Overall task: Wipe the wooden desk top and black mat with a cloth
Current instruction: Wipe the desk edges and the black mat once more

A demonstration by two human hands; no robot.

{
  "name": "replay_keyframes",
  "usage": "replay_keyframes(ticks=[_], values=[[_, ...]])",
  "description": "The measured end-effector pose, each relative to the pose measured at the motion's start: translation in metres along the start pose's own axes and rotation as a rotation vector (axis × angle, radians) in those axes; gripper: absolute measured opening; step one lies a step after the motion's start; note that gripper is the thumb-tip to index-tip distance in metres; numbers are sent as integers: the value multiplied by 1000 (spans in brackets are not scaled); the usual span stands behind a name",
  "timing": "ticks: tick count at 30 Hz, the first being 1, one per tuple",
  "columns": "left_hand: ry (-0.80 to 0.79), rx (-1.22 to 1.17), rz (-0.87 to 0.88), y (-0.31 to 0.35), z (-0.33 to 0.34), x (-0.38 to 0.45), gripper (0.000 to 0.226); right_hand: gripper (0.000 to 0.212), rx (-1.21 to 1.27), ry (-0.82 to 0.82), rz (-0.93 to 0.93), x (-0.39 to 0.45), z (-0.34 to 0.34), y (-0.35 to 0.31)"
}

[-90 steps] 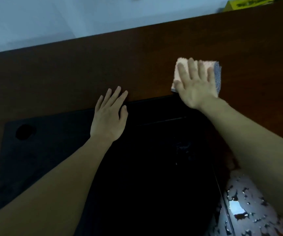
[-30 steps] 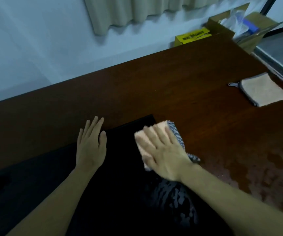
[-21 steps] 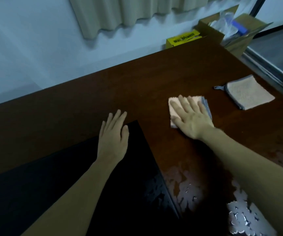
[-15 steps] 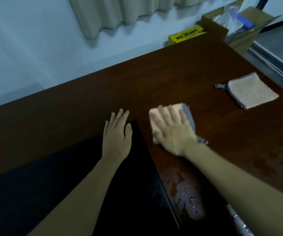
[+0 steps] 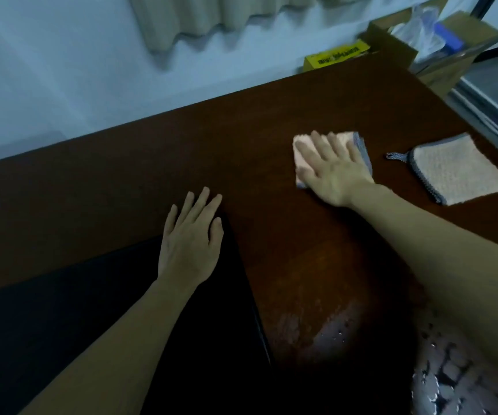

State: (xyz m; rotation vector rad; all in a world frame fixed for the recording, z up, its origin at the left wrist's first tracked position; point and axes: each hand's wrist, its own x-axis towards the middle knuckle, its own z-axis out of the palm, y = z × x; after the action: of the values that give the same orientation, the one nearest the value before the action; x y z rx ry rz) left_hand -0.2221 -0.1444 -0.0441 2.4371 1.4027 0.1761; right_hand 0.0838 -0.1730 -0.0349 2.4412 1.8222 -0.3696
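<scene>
Holding clear plastic and a blue item, one open cardboard box (image 5: 439,40) sat at upper right beyond the tabletop (image 5: 152,163). Right hand (image 5: 336,172): fingers straight, flat on a pink cloth (image 5: 301,145), right of centre. Left hand (image 5: 191,238): fingers straight, over the black mat (image 5: 62,310) corner. Cloths: two; second cloth (image 5: 457,169) at right edge.

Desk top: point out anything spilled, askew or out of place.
Wet blotches and droplets glisten on the wooden desk top near its front edge, unwiped. A second cloth lies unused, askew, right of the right hand.
</scene>
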Motion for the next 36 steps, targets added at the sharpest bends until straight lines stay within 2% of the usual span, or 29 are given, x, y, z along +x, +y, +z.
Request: replay_keyframes(ticks=[2,5,9,11,13,14,16,19,21,24,27,31,33,36], values=[[14,15,6,1,1,-1,51,65,7,-42,67,23,-7,-19],[10,19,-2,1,0,-1,51,64,17,-41,19,4,4,-47],[-38,28,-22,4,-4,0,51,67,-41,59,-347,-107,38,-72],[-35,26,-26,6,-4,-1,52,69,-70,28,-537,-150,50,-59],[-21,27,-22,5,-3,-2,53,71,-139,23,-667,-143,53,-27],[-21,25,-19,5,-2,-2,53,70,-186,43,-673,-127,48,-12],[-12,20,-9,4,-1,-1,53,69,-196,50,-502,-81,32,15],[7,32,-9,2,1,-2,53,71,-39,-25,-82,-25,8,35],[7,44,-12,3,1,-2,53,67,24,-21,53,-13,3,24],[-10,44,-4,4,-1,-2,52,65,22,-35,22,-42,9,-7],[-21,29,-7,3,-3,-1,51,67,-24,10,-164,-112,28,-26],[14,-33,-41,21,-7,12,47,69,-48,-79,-422,-178,35,-5],[10,-40,23,41,-2,20,46,71,-91,-58,-385,-158,30,24],[-3,-74,115,77,13,33,46,78,-72,-12,-95,-102,17,66]])
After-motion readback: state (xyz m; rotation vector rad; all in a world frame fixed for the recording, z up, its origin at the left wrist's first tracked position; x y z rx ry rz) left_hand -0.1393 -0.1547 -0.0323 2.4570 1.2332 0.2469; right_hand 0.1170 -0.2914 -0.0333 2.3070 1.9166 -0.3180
